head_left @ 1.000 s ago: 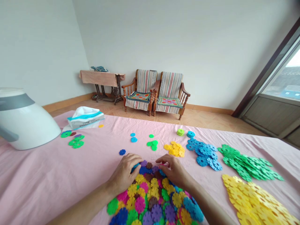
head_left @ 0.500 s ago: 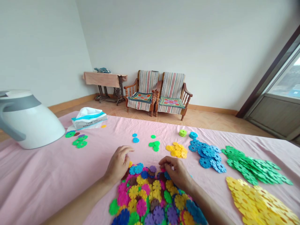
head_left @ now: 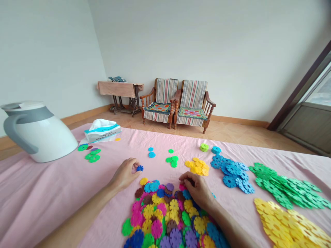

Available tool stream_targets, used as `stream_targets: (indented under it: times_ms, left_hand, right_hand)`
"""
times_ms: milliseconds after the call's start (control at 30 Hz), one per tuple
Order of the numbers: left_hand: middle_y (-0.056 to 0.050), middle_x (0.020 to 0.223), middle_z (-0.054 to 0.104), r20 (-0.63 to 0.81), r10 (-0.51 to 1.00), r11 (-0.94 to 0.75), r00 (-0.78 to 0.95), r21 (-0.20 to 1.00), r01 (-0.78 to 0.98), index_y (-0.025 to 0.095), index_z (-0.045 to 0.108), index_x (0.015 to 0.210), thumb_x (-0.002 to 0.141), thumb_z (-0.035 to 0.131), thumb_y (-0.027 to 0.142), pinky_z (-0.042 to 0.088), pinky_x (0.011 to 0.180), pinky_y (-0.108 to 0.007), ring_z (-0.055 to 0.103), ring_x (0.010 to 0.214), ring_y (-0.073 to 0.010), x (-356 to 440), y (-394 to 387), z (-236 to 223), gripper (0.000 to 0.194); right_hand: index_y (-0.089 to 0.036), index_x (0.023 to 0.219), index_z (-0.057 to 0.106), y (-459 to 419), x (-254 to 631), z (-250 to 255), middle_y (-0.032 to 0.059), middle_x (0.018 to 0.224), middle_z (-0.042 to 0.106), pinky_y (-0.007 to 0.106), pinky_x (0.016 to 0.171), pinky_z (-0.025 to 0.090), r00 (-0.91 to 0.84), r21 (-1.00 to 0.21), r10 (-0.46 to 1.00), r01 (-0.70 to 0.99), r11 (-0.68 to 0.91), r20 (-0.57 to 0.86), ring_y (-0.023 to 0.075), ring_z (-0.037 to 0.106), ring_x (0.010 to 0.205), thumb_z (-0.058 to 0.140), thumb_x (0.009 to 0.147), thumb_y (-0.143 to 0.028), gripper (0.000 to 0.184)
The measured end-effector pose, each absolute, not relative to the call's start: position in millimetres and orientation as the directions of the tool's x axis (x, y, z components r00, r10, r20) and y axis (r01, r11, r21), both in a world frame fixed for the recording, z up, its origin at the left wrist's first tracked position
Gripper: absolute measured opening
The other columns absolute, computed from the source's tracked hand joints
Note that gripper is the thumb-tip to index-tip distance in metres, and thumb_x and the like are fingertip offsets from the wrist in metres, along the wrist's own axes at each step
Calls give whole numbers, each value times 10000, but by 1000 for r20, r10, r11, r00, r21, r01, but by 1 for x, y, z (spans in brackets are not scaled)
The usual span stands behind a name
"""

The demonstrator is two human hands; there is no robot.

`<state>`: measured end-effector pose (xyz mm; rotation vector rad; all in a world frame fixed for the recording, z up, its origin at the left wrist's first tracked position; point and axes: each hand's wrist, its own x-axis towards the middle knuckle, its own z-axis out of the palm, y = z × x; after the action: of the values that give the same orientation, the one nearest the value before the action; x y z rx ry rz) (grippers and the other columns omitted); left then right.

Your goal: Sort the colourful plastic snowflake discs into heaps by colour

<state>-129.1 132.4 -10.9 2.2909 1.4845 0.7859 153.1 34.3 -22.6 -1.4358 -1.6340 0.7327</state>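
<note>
Counter (head_left: 62,193), pink-clothed, bearing a mixed pile (head_left: 157,213). From that pile: blue disc (head_left: 140,168), 11 o'clock, at my left grip's (head_left: 126,173) fingertips; whether pinched, I cannot tell. My right grip (head_left: 197,187), fingers curled, 1 o'clock, hides some discs; its hold I cannot tell. Blue heap (head_left: 232,172), 2; green heap (head_left: 287,186), 3; jug (head_left: 54,137), 10.

Soft daylight, stretched wide-angle edges

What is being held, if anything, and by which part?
Left hand: a dark blue disc, apparently by its left edge. Right hand: any hold cannot be told.
</note>
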Motion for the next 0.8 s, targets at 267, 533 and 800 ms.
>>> stream_targets:
  times_ms: [267, 533, 800]
  left_hand:
    - [15, 686, 586, 246, 904, -410, 350, 731, 545, 178, 542, 786, 754, 519, 286, 426, 605, -222, 558, 645, -134, -115, 123, -15, 115]
    - [-2, 697, 595, 112, 868, -376, 484, 783, 495, 144, 600, 827, 773, 522, 280, 411, 591, -214, 537, 640, -128, -93, 97, -9, 165]
    - [-15, 755, 603, 26, 776, -319, 630, 878, 357, 130, 611, 883, 785, 531, 250, 405, 633, -215, 532, 698, -124, -76, 79, 0, 174]
  right_hand:
    - [-173, 834, 640, 34, 152, -22, 20, 743, 671, 243, 659, 457, -11, -842, 975, 502, 199, 224, 150, 618, 713, 415, 773, -161, 234]
    - [-170, 829, 640, 33, 151, -21, 25, 734, 672, 252, 657, 459, -8, -828, 969, 518, 214, 245, 151, 616, 702, 408, 770, -157, 240]
    - [-175, 812, 647, 32, 151, -22, 16, 736, 673, 243, 670, 451, -6, -809, 961, 539, 235, 276, 144, 613, 711, 409, 757, -132, 248]
